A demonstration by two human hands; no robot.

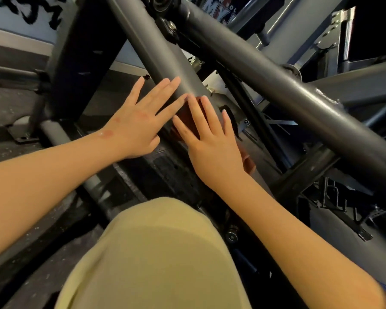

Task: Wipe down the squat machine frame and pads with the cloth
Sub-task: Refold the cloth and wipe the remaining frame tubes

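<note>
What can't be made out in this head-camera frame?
- Cloth: mostly hidden under the right hand; its size and folds are unreadable.
- Machine pads: none identifiable in the head view.
- Machine base: partly covered by the person's knee.
- Wall lettering: cut off by the top edge.

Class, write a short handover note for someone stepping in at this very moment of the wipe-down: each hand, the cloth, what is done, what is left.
Left hand: open, fingers straight, resting on the slanted grey frame tube.
Right hand: flat, pressing the reddish-brown cloth against that same tube, just below the left hand.
Done: cannot tell; no wiped patch shows.
Left: the rest of this tube, the thicker crossing tube and the pads, which are not in view.
</note>
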